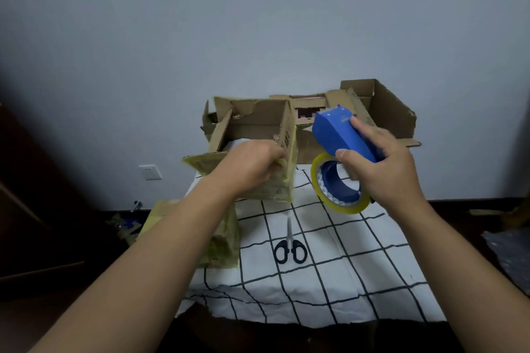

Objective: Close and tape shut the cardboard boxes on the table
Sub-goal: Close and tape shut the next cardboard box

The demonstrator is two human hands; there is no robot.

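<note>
Our left hand (252, 165) grips the near flap of an open cardboard box (255, 135) at the table's back left, while our right hand (381, 169) holds a blue tape dispenser (341, 135) with its yellowish tape roll (338, 186) raised beside it. Behind stands a second open box (381, 112); black-handled scissors (289, 246) lie on the white grid-patterned tablecloth (329, 275), and a taped box (220, 238) sits under our left forearm. Dark print on the held box's side is too blurred to read.

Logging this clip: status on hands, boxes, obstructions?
Left hand grips near box, flaps still open. Right hand holds blue tape dispenser. Rear box open too. Scissors lie on cloth, not in the way.
</note>
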